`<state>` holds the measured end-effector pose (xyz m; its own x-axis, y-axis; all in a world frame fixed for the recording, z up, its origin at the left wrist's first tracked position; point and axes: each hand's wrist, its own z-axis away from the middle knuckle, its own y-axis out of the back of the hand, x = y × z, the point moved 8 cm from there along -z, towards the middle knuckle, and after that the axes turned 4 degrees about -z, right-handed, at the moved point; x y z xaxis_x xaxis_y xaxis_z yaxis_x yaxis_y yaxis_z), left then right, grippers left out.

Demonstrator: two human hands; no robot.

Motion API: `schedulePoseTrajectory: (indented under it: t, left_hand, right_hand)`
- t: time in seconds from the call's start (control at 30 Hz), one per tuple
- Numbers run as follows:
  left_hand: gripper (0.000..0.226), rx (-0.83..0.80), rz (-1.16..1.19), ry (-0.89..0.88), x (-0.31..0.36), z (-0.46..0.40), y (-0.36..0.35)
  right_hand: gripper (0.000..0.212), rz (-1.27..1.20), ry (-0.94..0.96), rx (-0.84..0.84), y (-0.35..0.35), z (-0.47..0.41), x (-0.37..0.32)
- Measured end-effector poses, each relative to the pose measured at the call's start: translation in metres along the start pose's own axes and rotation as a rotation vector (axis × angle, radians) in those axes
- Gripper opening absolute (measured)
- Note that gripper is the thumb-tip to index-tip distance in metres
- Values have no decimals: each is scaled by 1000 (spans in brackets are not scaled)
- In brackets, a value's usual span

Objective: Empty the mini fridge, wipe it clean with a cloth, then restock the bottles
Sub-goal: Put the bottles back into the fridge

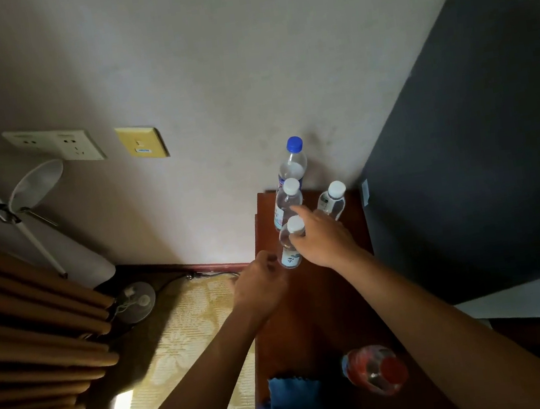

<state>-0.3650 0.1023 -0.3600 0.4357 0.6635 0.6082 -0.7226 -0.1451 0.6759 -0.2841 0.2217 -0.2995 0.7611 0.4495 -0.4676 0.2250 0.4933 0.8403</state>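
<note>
White-capped bottle (290, 243) is standing upright, right hand (323, 238) fingers curling round its neck. Left hand (260, 286) is hovering just left, fingers loosely curled, holding nothing.

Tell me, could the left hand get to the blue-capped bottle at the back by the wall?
Probably, but not straight on. The left hand is empty at the table's near-left edge, and the blue-capped bottle stands behind two white-capped bottles, one gripped by the right hand. Reaching over them looks possible.
</note>
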Motion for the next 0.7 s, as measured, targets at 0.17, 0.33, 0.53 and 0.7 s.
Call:
schedulePoseTrajectory:
  t: [0.17,0.33,0.53,0.7]
  left_hand:
    - [41,-10,-6,12,-6,-13,-3]
    - [49,-4,-14,9,-6,-17,-6]
    - [58,35,52,-88,4,-13,-6]
    - [63,91,41,-164,15,-2,0]
  right_hand:
    - [50,-41,-31,-33,-19,-16,4]
    - [33,-122,-6,12,-28,-18,12]
    - [25,-231,-32,44,-22,-6,17]
    - [25,-307,-43,106,-2,16,21]
